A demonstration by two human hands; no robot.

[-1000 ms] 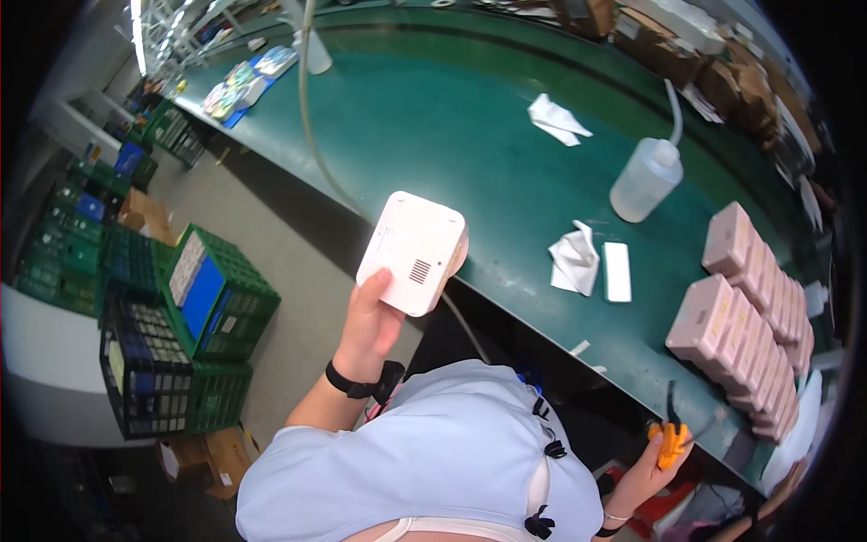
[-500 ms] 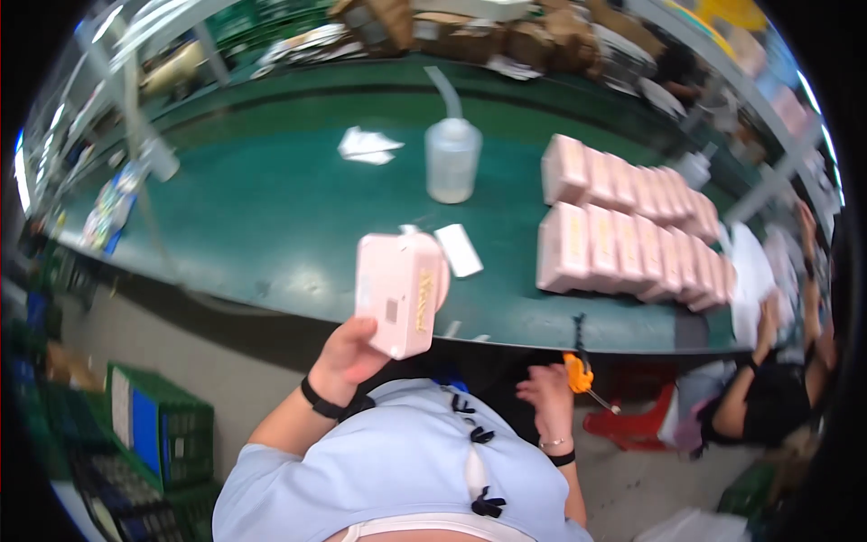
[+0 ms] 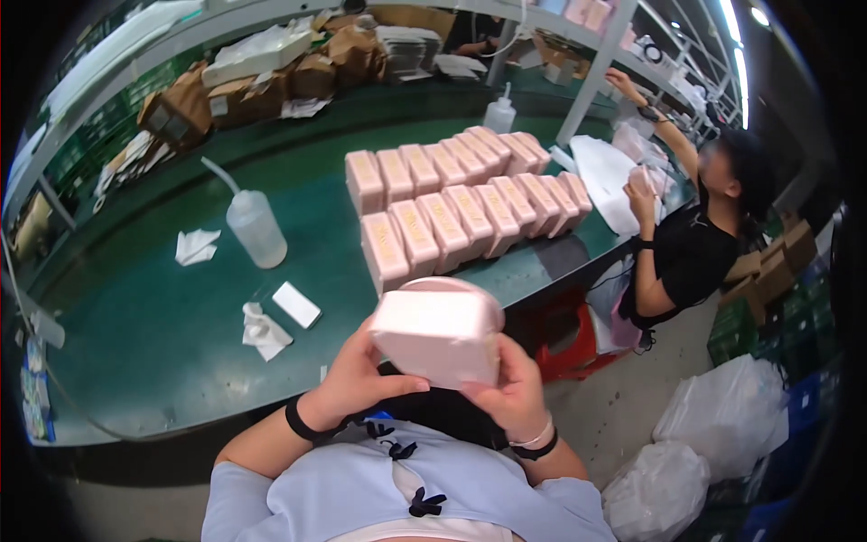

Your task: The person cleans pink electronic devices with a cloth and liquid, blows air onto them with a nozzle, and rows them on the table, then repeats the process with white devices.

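Observation:
Both my hands hold a pink plastic case with rounded corners, just off the near edge of the green table. My left hand grips its left side, thumb along the lower edge. On the opposite side, my right hand has its fingers wrapped round the corner. A pale, smooth face of the case is tilted up, and a rounded rim shows behind it. Beyond it stand two rows of similar pink cases with gold lettering. A crumpled white cloth and a small white block lie left of my hands.
A translucent squeeze bottle and a white tissue are on the green table. Brown paper bundles line the back. On the right, a person in black works near a red stool; plastic bags lie on the floor.
My right hand, empty before, has come up and taken hold of the case alongside my left. The case has been turned to another face. My view has swung to the right.

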